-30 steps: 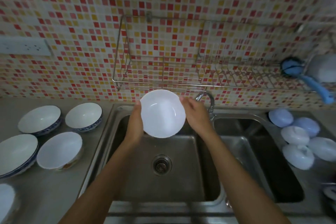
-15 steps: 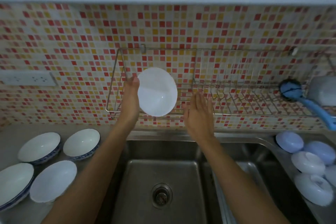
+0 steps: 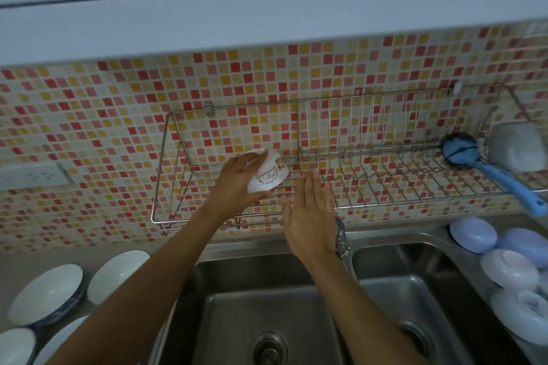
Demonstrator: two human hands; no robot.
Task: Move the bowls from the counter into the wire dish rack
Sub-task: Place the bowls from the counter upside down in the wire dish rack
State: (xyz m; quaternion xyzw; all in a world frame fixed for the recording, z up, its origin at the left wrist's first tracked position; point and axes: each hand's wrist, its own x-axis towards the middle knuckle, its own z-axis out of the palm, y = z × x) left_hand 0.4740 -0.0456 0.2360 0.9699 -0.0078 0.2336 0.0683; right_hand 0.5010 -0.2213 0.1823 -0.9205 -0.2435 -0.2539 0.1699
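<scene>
Your left hand is up in the rack, arm stretched from 7 o'clock toward centre frame. Its grip is clamped on a white bowl: fingers over the rim at the top, thumb under the lower edge. The bowl is tipped on its side, printed outer wall facing you, foot pointing toward 2 o'clock. It sits inside the rack's left bay, just over the bottom wires; contact with the wires can't be told.

Your right hand is flat, fingers straight and loosely spread, palm turned left, holding nothing. It hangs at the rack's front rail, just right of the bowl, not touching it. That forearm runs down toward 5 o'clock, crossing the faucet and the sink.

Remaining bowls on the table at 8 o'clock: one blue-rimmed, one beside it to the right, two more cut off by the lower edge. All upright, mouths open.

At 4 o'clock, right of the sink, a cluster of pale blue and white lids lies dome-up. A blue brush rests in the rack's right end, handle sticking out toward 4 o'clock, with a grey cup beside it.
</scene>
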